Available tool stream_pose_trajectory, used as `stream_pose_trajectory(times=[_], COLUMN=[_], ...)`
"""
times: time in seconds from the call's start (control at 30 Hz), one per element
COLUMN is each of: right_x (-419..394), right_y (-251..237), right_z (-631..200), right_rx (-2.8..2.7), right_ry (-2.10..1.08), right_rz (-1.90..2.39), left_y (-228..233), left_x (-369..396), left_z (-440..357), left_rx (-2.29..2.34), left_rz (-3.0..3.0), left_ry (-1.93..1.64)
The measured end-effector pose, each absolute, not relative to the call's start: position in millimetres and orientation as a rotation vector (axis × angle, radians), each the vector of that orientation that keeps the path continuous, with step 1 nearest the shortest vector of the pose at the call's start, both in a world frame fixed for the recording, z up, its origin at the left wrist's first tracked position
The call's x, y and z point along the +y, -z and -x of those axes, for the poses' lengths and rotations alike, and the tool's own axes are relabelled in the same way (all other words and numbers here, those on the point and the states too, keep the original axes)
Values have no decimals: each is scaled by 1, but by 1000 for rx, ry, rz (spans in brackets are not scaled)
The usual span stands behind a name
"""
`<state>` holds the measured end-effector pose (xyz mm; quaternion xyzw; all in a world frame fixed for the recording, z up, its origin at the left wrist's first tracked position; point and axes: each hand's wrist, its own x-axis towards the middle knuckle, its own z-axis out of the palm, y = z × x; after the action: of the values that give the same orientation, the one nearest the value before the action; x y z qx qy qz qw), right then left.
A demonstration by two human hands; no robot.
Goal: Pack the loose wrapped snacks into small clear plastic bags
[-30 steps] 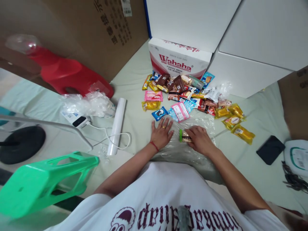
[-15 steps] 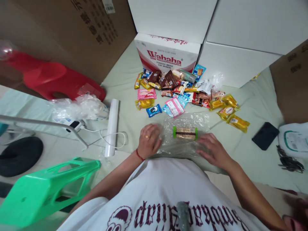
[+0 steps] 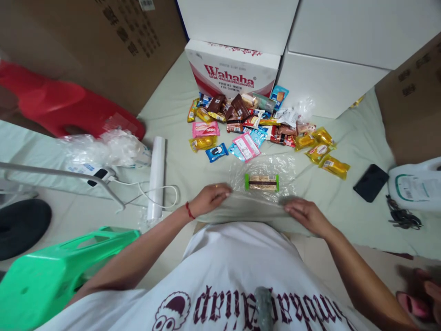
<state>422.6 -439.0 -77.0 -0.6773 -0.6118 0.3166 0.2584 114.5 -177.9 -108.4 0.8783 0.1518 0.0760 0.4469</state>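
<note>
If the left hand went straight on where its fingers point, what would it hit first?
Past the edge of the clear plastic film that the left hand seems to pinch, it would probably meet the left end of the green-ended snack packet first, though depth is unclear.

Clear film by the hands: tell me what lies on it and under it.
A green-ended bar lies on the clear film. The pale green cloth shows through; the patch beneath the bar is covered.
</note>
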Motion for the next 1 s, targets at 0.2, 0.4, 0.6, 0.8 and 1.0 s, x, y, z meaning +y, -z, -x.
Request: stream_pose_trajectory(times=[0.2,0.4,0.6,0.8,1.0], right_x=[-369,-316,-258,-220,-228], right_y=[68,79,76,80,70], right_z=[-469,-486,-477,-461,-472], right_rx=[-1505,-1813,-2053,-2099,-1972], right_ry=[-807,-474,-346,-598,-1067], right_rz=[2081,2507,2292,2480,2139], left_y=[107,125,88,77,102], left_x=[-137,-129,-154,-202,-202], left_z=[-170,-191,-173,-213,-232], left_rx=[779,1155,1326,554,635], left_rz=[-2219,-2465,-2459,-2786,-2826], left_ry=[-172,-330,-814,-226,93])
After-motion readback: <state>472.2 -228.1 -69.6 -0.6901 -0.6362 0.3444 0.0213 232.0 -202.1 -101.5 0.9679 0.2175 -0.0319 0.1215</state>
